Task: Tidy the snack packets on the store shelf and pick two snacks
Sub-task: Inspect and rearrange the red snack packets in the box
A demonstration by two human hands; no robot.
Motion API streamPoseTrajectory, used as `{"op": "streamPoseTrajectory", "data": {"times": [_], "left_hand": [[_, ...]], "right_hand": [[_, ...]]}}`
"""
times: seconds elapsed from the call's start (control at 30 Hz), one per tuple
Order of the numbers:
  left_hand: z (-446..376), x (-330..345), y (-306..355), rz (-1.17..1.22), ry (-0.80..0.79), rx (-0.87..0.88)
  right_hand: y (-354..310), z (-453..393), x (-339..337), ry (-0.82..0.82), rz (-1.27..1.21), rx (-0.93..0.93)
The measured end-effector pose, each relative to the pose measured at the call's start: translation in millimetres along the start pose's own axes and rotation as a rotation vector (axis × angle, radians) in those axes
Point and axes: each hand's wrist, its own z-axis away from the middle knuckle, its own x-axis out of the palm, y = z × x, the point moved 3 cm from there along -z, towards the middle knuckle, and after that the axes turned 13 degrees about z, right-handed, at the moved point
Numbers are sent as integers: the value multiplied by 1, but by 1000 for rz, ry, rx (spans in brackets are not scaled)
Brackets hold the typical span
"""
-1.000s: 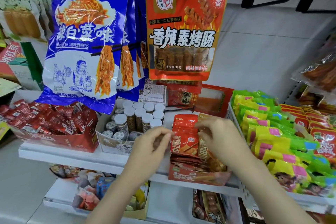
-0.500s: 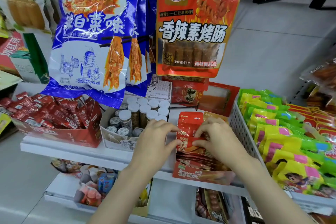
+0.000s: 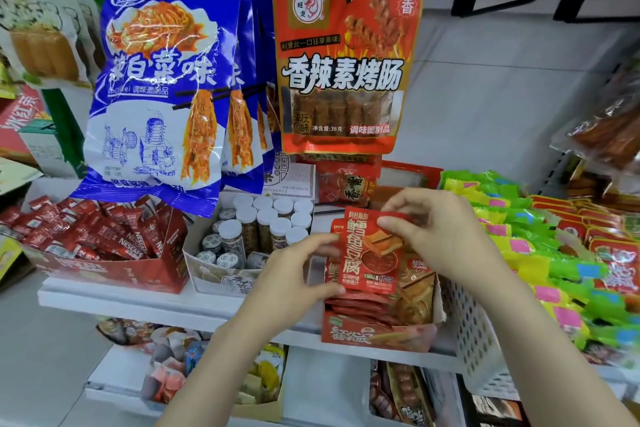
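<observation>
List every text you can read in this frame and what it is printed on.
"香辣素烤肠": hanging orange bag
"净含量:38克": same bag
"鳕鱼豆腐": red packet, held by left hand and right hand
"NESCAFE": red sachets
Blue bag: partly creased, unclear
Other print: too small

Raised snack packet (image 3: 370, 253): red, white lettering, orange food picture. Display box (image 3: 377, 334) beneath it: red with orange front. Hanging bags far left (image 3: 156, 87): blue and white, orange noodle print. Hanging bag (image 3: 346, 66) to right: red-orange, white lettering with black outline. Sachets (image 3: 86, 236) left: red. Jars (image 3: 266, 222): white lids. Basket (image 3: 474, 333) right: white, perforated; packets (image 3: 519, 236) in it: green, yellow, pink patches.
</observation>
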Motion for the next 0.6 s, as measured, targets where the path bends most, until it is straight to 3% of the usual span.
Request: {"op": "streamPoseTrajectory", "data": {"times": [0.13,0.27,0.4,0.6], "left_hand": [[-3,-4,5,69,25,23],[-5,0,17,391,10,4],[-4,5,19,590,61,-89],[1,6,20,765,-102,-203]], "right_hand": [[6,0,-1,129,-60,36],[9,-6,-9,247,-461,170],[8,-8,2,139,-908,319],[7,-9,10,116,-969,396]]}}
